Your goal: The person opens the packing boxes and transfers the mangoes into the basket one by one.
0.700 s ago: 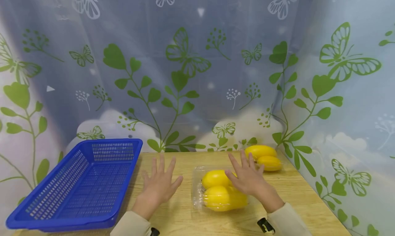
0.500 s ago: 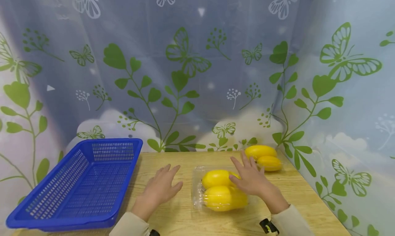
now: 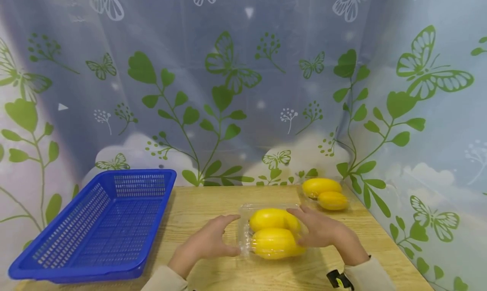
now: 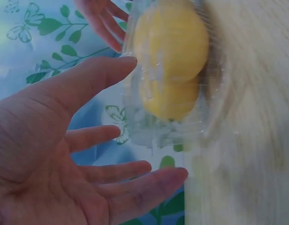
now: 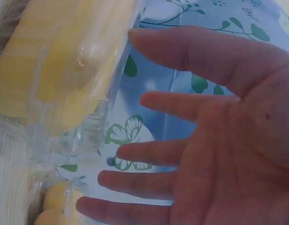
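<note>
A clear plastic box (image 3: 245, 236) holding two yellow oval melons (image 3: 277, 243) rests on the wooden table. Just off its left side is my left hand (image 3: 207, 242), fingers extended and thumb spread apart. My right hand (image 3: 323, 229) is at the box's right side and overlaps its edge in the head view. In the left wrist view, the left thumb tip comes up to the edge of the clear box (image 4: 156, 136). The right wrist view has the right fingers straight and spread beside the box wall (image 5: 88, 131), with nothing in the palm.
A blue plastic basket (image 3: 167, 198) with perforated sides stands on the left. At the back right sits a second clear pack with two yellow melons (image 3: 321, 186). A curtain (image 3: 243, 113) printed with butterflies and leaves closes off the back and sides.
Both hands have come down from above the table and turned palms inward, to either side of the box. The left moved right toward it; the right shifted rightward off the melons. The box stays put.
</note>
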`<action>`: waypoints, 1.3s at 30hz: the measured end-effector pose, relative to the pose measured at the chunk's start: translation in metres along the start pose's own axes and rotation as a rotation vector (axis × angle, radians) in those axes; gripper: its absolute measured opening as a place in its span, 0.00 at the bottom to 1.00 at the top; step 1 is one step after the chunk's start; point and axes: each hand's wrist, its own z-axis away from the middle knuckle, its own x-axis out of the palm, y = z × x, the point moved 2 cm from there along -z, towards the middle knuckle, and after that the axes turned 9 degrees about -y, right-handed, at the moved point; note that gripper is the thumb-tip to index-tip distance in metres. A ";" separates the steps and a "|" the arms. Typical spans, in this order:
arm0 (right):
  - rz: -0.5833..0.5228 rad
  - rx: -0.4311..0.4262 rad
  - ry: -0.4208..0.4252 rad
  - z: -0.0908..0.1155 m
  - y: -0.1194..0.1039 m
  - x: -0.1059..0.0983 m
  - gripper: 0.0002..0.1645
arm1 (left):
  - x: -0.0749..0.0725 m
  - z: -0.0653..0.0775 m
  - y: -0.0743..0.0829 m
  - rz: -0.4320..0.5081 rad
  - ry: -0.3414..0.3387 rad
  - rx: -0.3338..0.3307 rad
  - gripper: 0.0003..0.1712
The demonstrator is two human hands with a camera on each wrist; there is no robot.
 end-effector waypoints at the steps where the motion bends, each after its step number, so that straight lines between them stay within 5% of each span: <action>1: 0.001 0.005 -0.007 0.000 0.000 0.000 0.50 | 0.002 0.000 0.000 0.001 0.002 0.001 0.52; 15: -0.079 0.141 -0.032 -0.005 0.014 0.006 0.63 | 0.017 -0.008 -0.001 0.080 -0.013 -0.041 0.55; 22: -0.031 0.111 -0.025 -0.008 0.015 0.009 0.62 | 0.020 -0.013 -0.002 0.124 -0.019 0.000 0.53; 30: -0.018 0.100 -0.030 -0.011 0.013 0.010 0.62 | 0.021 -0.013 0.000 0.059 0.005 0.080 0.47; 39: -0.021 0.089 -0.045 -0.016 0.009 0.011 0.61 | 0.018 -0.008 -0.001 0.053 0.013 0.095 0.45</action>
